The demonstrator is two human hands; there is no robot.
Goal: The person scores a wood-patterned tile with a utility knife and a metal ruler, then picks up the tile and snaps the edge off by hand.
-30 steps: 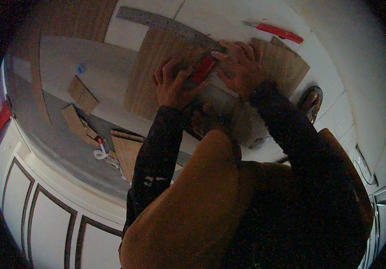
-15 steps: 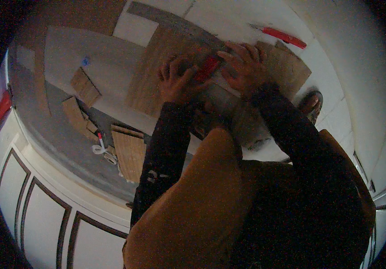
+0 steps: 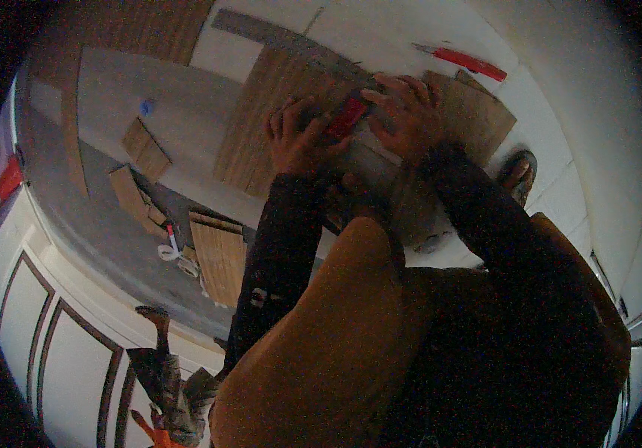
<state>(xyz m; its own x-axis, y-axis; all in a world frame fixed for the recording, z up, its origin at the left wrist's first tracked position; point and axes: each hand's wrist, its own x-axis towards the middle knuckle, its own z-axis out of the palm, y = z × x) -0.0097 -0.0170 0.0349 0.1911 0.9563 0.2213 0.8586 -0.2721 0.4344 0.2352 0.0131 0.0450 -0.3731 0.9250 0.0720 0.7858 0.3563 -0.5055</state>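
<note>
My left hand (image 3: 297,140) rests over a wood-look board (image 3: 246,119), fingers bent and apart, its thumb by a red handheld object (image 3: 347,116). My right hand (image 3: 403,119) lies just right of that object, fingers spread and bent, index fingertip touching near its upper end and a metal straightedge (image 3: 276,41). The red object's underside and exact kind are unclear. A red-handled blade tool (image 3: 470,63) lies on the white tiles beyond my right hand, beside another board piece (image 3: 481,112). My knee (image 3: 351,246) is just below my hands.
Board offcuts (image 3: 145,149), a blue item (image 3: 147,106) and a white coiled item (image 3: 172,250) lie at left, with stacked boards (image 3: 216,254). Another person's leg (image 3: 157,351) is at lower left by white panels (image 3: 22,313). A curving wall (image 3: 597,112) runs along the right.
Another person's leg, shoe and some orange have come into view at lower left. My hands stay in nearly the same place around the red object; the view has shifted slightly.
</note>
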